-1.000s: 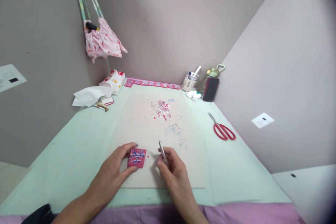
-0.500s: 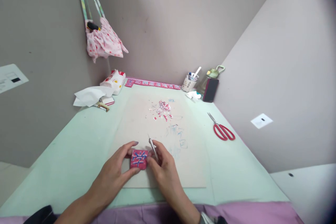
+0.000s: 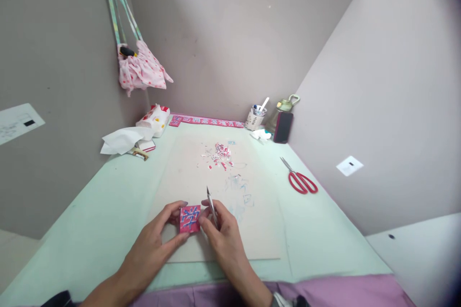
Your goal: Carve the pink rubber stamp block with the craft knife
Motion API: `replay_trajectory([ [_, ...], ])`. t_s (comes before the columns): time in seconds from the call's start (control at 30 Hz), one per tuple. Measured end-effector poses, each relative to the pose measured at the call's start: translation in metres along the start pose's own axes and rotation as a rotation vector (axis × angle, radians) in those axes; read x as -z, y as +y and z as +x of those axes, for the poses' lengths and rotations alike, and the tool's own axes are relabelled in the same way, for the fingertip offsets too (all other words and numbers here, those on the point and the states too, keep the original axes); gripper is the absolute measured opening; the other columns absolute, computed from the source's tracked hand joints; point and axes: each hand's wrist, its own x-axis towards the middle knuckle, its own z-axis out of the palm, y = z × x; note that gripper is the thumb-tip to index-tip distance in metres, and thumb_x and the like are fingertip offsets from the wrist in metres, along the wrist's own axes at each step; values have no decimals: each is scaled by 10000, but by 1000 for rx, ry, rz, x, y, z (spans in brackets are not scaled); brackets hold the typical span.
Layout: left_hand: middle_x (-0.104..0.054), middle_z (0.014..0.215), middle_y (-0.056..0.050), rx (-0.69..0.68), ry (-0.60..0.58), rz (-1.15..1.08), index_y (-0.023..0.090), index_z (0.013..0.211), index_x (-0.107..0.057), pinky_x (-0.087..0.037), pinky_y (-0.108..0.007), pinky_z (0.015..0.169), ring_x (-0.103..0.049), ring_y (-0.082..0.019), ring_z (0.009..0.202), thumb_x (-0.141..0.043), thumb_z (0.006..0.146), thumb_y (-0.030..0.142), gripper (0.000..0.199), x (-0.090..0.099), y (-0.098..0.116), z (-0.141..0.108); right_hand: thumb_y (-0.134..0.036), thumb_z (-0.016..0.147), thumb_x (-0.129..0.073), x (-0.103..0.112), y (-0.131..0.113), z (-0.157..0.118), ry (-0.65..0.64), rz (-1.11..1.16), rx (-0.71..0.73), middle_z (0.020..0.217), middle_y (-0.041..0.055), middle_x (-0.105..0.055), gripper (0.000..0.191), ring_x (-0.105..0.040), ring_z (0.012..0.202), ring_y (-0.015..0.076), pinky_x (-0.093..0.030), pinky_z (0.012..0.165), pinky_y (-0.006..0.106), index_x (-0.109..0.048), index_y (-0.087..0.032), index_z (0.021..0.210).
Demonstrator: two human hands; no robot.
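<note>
A small square carved block (image 3: 189,219), pink-red with a blue-and-white character on its face, is held by its left edges between the thumb and fingers of my left hand (image 3: 163,230). In my right hand (image 3: 223,228) is a craft knife (image 3: 212,205) with a silver handle, its blade pointing up and away from the block. The thumb of that hand touches the block's right edge. Both hands are over a pale board (image 3: 187,168). Beyond them lies a heap of red and white shavings (image 3: 222,152).
Red-handled scissors (image 3: 301,182) lie at the right. Along the back edge runs a row of carved pink squares (image 3: 212,122). A pen cup (image 3: 255,117), a green bottle (image 3: 284,105) and a phone (image 3: 283,128) stand back right. Tissues (image 3: 154,120) and a utility knife (image 3: 139,154) are back left.
The camera view has tilted slightly upward, so the back items sit lower. The block has turned a little in my hands, and the knife has shifted slightly.
</note>
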Motion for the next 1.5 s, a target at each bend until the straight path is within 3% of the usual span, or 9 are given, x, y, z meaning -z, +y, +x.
replay_trajectory([
  [0.23,-745,1210,-69,36,-5,11,270,1304,-576,-543,-446,1025,-701,-282,1125,-653,880,453,468,1,3,2,-271,853,-643,0,-5,-1,-44,16,8,842,11,-686,209,-583,757,162,-468,692,256,-681,-172,1033],
  [0.47,-712,1122,-38,-191,32,121,315,1323,-592,-586,-380,935,-704,-253,1045,-683,876,306,456,-13,0,-2,-254,827,-722,1,-15,-3,-193,185,-43,1050,47,-724,368,-661,959,206,-498,890,310,-650,-185,1181],
  [0.57,-695,1218,-39,-241,51,153,332,1376,-540,-577,-384,973,-686,-255,1119,-697,847,211,565,-18,0,-2,-365,890,-690,4,-9,1,-193,281,-76,1009,53,-723,347,-664,932,201,-500,887,320,-623,-176,1173],
  [0.83,-647,1201,-52,-343,137,294,352,1368,-562,-568,-417,973,-646,-277,1141,-657,880,197,521,-10,-7,2,-525,900,-701,9,-8,2,-188,286,-135,793,-11,-632,496,-562,708,145,-471,740,284,-603,-158,1218],
  [1.03,-641,1254,-41,-342,2,372,374,1327,-587,-564,-382,978,-640,-271,1163,-708,855,214,513,-3,-6,-2,-516,903,-682,6,-5,0,-215,239,-106,892,40,-683,496,-608,807,179,-476,781,304,-610,-152,1232],
  [1.13,-636,1281,-39,-337,-5,429,377,1291,-602,-564,-384,970,-634,-278,1173,-711,872,274,445,16,-9,1,-511,940,-610,19,-8,-1,-198,74,-90,1025,100,-720,421,-625,849,201,-493,727,301,-655,-153,1157],
  [1.27,-648,1270,-49,-383,85,550,379,1288,-612,-537,-430,980,-612,-309,1181,-699,893,472,415,67,-10,25,-577,967,-521,60,-30,0,-312,-51,-162,1078,137,-719,482,-590,733,176,-468,567,264,-677,-145,1112],
  [1.4,-688,1229,-36,-404,94,719,365,1202,-686,-518,-438,953,-618,-331,1157,-678,858,598,415,114,9,71,-503,1015,-501,104,-61,14,-447,-237,-144,1042,95,-710,408,-537,690,125,-481,655,260,-712,-157,1064],
  [1.5,-687,1261,-55,-380,50,832,330,1231,-663,-498,-437,957,-602,-333,1177,-631,880,591,438,125,26,121,-456,1008,-520,120,-70,41,-518,-269,-173,986,81,-713,367,-526,649,112,-461,622,243,-699,-152,1108],
])
